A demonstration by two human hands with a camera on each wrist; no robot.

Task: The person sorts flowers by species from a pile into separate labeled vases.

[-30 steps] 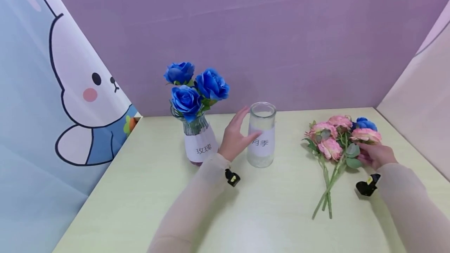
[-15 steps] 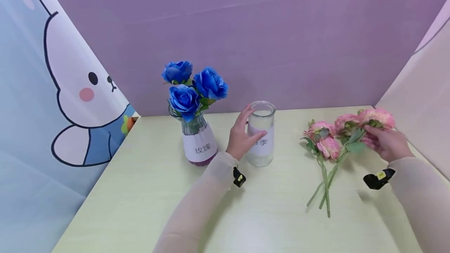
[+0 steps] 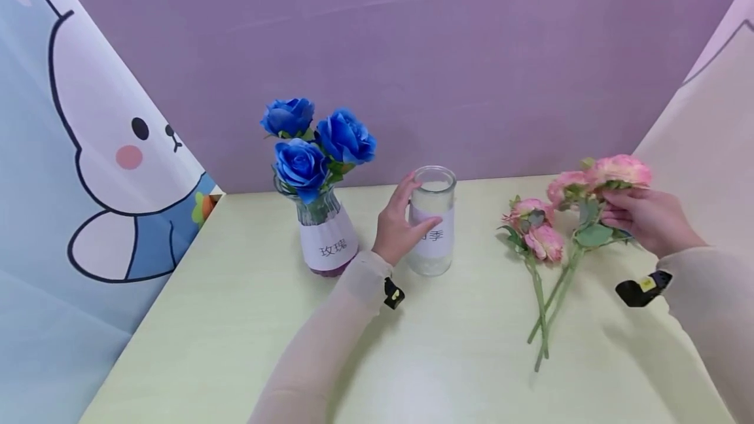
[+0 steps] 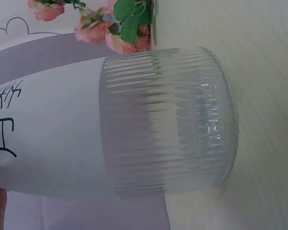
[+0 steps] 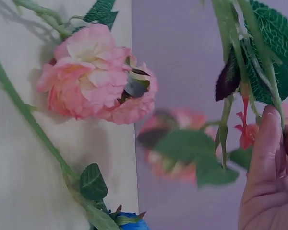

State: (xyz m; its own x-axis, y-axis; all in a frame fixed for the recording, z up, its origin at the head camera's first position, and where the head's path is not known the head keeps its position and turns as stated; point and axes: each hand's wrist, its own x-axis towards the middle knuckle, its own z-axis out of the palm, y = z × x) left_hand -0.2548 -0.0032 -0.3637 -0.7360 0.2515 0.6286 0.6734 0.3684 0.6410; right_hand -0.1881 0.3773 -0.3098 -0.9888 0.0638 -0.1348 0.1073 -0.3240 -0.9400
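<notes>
My left hand [image 3: 402, 231] grips the clear glass vase [image 3: 432, 262], its thumb over the white paper label and its fingers at the left side near the rim. In the left wrist view the ribbed base of this vase fills the middle, standing on the table. At the right, my right hand [image 3: 654, 218] pinches the stem of a pink flower [image 3: 620, 171] just below the bloom, raised off the table. Another raised pink bloom hangs beside it. Two more pink blooms [image 3: 530, 213] lie to the left, their stems crossing. A blue rose [image 5: 132, 222], mostly hidden, lies under the right hand.
Left of the glass vase stands a second vase [image 3: 330, 241] with a handwritten-style label, holding three blue roses [image 3: 302, 165]. A purple cloth wall [image 3: 412, 70] closes off the back of the table [image 3: 459, 345]. A rabbit-print cloth [image 3: 106, 149] hangs at the left.
My right hand has taken hold of a pink flower and raised its bloom up and to the right, off the blue rose. My left hand has come closer around the glass vase.
</notes>
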